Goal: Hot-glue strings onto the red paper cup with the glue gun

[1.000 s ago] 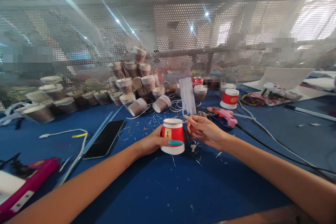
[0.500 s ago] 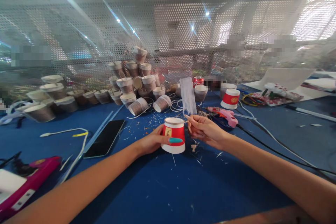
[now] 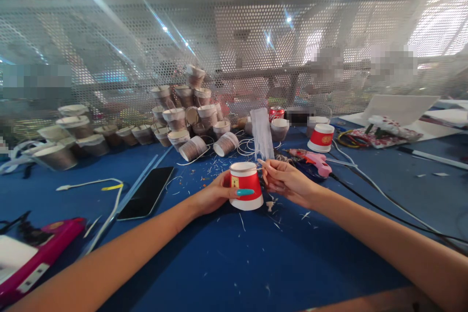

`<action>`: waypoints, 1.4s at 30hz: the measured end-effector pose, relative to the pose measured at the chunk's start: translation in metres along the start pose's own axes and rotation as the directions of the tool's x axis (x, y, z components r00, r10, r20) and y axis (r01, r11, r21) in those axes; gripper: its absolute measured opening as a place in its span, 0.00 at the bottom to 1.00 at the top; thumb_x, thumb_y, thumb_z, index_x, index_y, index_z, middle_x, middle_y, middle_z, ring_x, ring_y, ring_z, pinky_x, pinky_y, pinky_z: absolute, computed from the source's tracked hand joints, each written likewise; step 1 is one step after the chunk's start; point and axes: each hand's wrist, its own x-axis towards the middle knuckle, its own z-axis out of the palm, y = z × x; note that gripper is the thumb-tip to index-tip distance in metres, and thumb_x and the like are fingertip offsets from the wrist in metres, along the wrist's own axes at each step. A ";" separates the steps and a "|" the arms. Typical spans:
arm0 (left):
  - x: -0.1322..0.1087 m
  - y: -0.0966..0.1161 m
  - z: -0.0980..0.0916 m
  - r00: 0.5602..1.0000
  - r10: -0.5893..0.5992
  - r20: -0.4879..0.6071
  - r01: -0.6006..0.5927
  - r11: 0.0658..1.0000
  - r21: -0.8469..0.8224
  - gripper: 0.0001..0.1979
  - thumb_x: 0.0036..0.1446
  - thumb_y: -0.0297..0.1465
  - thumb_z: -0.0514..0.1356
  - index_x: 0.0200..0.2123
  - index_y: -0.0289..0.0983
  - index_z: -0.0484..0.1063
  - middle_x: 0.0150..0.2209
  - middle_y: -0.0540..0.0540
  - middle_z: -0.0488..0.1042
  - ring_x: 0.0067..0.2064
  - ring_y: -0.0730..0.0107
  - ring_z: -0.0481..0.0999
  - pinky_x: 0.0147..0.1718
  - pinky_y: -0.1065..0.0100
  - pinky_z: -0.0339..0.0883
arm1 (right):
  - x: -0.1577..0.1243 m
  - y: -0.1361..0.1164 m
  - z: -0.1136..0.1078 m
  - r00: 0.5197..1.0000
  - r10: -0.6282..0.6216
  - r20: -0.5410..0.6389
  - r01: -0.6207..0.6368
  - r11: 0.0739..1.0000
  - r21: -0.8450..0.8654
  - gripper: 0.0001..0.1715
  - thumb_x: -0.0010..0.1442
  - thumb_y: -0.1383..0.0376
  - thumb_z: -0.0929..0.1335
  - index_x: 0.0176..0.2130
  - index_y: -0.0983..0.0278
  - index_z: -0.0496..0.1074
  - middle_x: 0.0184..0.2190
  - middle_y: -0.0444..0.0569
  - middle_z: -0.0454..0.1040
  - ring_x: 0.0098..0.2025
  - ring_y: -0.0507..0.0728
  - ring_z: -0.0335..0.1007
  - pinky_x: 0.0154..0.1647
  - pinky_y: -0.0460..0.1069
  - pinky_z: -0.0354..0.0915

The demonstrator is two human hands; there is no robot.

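My left hand (image 3: 215,195) grips a red paper cup (image 3: 245,186) turned upside down on the blue table (image 3: 256,263), thumb with a teal nail across its side. The cup leans slightly to the left. My right hand (image 3: 283,181) is closed beside the cup's top edge, pinching the end of a thin string or strip that I cannot make out clearly. A pink glue gun (image 3: 310,158) lies just behind my right hand.
A pile of string-wrapped cups (image 3: 190,117) stands behind, more cups (image 3: 73,134) at far left. A black phone (image 3: 146,198) lies left, a second red cup (image 3: 321,137) and soda can (image 3: 275,112) behind. Cables cross the right side. A pink device (image 3: 32,258) sits at bottom left.
The red cup has shifted slightly right and tilted; both hands stay on it near the same spot.
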 end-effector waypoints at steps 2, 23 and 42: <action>0.000 0.000 0.001 1.000 0.005 -0.003 -0.005 1.000 0.002 0.29 0.37 0.29 0.70 0.46 0.32 0.68 0.41 0.39 0.77 0.41 0.61 0.76 0.44 0.61 0.64 | 0.000 0.000 0.000 1.000 -0.002 -0.001 0.002 1.000 -0.002 0.17 0.54 0.54 0.69 0.25 0.64 0.64 0.09 0.33 0.51 0.15 0.44 0.43 0.20 0.43 0.49; 0.004 -0.001 0.003 0.977 0.120 -0.179 -0.125 0.992 -0.020 0.31 0.34 0.24 0.70 0.46 0.36 0.70 0.41 0.44 0.77 0.42 0.64 0.75 0.45 0.63 0.64 | 0.002 -0.001 -0.007 0.955 -0.158 -0.252 0.119 0.979 -0.163 0.14 0.53 0.55 0.65 0.27 0.63 0.65 0.24 0.43 0.67 0.25 0.50 0.62 0.27 0.46 0.59; 0.004 0.001 0.001 0.934 0.131 -0.332 -0.158 0.986 -0.054 0.26 0.34 0.19 0.67 0.41 0.38 0.72 0.38 0.48 0.78 0.43 0.64 0.74 0.45 0.65 0.63 | -0.010 -0.033 -0.079 0.478 -0.391 -0.786 -0.850 0.021 -0.527 0.41 0.50 0.46 0.64 0.49 0.77 0.66 0.41 0.73 0.70 0.43 0.72 0.68 0.36 0.58 0.62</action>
